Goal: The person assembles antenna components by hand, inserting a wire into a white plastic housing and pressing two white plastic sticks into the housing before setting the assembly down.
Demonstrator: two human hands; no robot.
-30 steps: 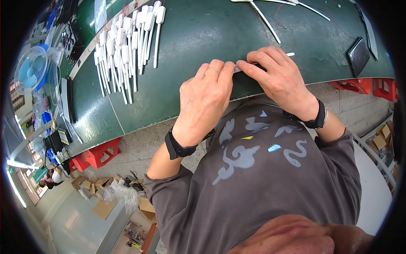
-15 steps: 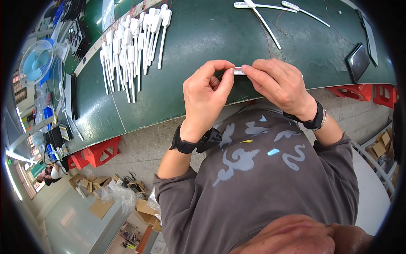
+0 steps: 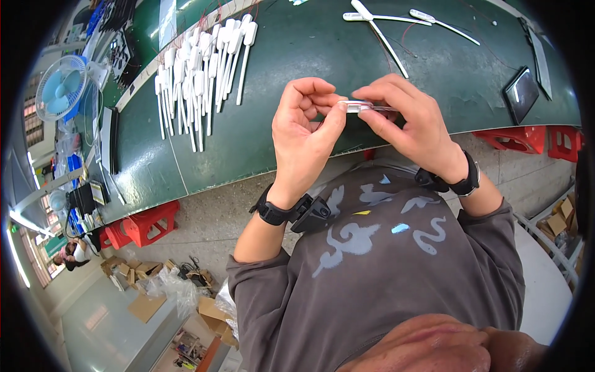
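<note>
A dark green workbench [image 3: 297, 105] carries everything. To the left of the left hand [image 3: 307, 139], a heap of white long-handled plastic pieces [image 3: 198, 68] lies on it. Beyond the right hand [image 3: 409, 124], a few more white pieces [image 3: 384, 25] lie crossed. Far right lies a small black tray [image 3: 522, 93].

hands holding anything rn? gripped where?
Yes: a small white strip-like part, pinched between both hands. The left hand takes its left end, the right hand its right end, above the green table.
</note>
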